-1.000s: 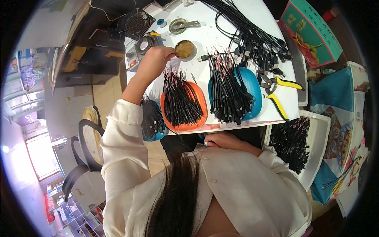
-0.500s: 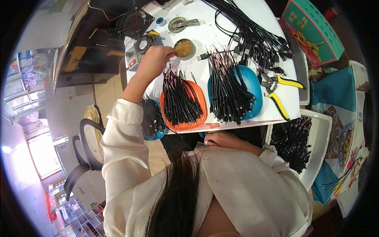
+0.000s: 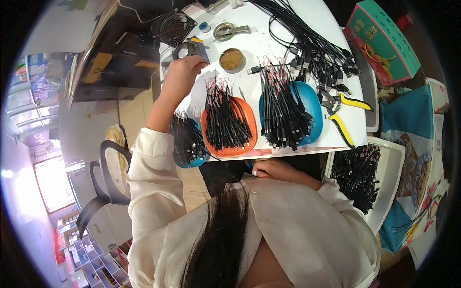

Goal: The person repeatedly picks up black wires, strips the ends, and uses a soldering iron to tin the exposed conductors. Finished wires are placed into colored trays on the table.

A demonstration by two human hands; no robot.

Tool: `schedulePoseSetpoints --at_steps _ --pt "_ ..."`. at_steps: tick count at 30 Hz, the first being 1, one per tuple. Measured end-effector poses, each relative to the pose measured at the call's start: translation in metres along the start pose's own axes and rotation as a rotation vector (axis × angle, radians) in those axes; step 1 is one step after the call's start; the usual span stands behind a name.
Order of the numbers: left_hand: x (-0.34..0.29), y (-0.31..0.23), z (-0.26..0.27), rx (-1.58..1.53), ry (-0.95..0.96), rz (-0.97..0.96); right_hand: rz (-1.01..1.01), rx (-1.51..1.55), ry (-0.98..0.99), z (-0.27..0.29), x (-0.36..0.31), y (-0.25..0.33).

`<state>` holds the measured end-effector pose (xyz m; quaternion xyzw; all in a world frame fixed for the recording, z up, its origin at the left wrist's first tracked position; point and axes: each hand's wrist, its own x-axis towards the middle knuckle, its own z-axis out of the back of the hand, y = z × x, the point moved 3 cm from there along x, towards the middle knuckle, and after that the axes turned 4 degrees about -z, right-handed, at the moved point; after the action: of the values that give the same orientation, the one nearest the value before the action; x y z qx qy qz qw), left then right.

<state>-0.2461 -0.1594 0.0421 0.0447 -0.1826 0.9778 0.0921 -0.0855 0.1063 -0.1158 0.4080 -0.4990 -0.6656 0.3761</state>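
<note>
My left hand (image 3: 186, 71) is over the left part of the white table, its fingertips pinched together. A thin dark tip shows at them, too small to name. Just right of the fingers stands a round tin of amber paste (image 3: 231, 60). Below the hand, short black cables with bared pinkish wire ends (image 3: 224, 115) lie bundled in an orange tray (image 3: 251, 111). My right hand (image 3: 272, 169) rests curled below the table's front edge; what it holds, if anything, is hidden.
Blue trays (image 3: 314, 113) (image 3: 194, 163) hold more short cables. Long black cables (image 3: 307, 33) spread at the back right, near yellow-handled wire strippers (image 3: 343, 115). A round-grilled fan (image 3: 175, 28), a solder spool (image 3: 205, 27) and an open tin lid (image 3: 224, 31) stand behind. A white box (image 3: 391, 168) holds cables.
My left hand has drawn back leftward from the paste tin's rim, leaving a gap. The whole view has shifted slightly. My right hand stays at the table edge.
</note>
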Motion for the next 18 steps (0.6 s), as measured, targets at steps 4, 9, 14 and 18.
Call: schedulePoseSetpoints --at_steps 4,9,14,18 --pt "-0.015 0.022 0.023 0.028 -0.122 0.132 -0.062 -0.016 0.080 0.000 0.001 0.003" --pt "-0.017 0.059 0.037 0.095 -0.197 0.209 -0.082 -0.037 0.085 -0.003 0.004 -0.004" --pt "-0.008 0.079 0.030 0.041 -0.151 0.225 -0.028 0.014 0.024 -0.006 0.005 -0.008" --pt "-0.003 0.081 0.026 0.039 -0.094 0.305 -0.006 -0.055 0.005 -0.004 0.006 -0.007"
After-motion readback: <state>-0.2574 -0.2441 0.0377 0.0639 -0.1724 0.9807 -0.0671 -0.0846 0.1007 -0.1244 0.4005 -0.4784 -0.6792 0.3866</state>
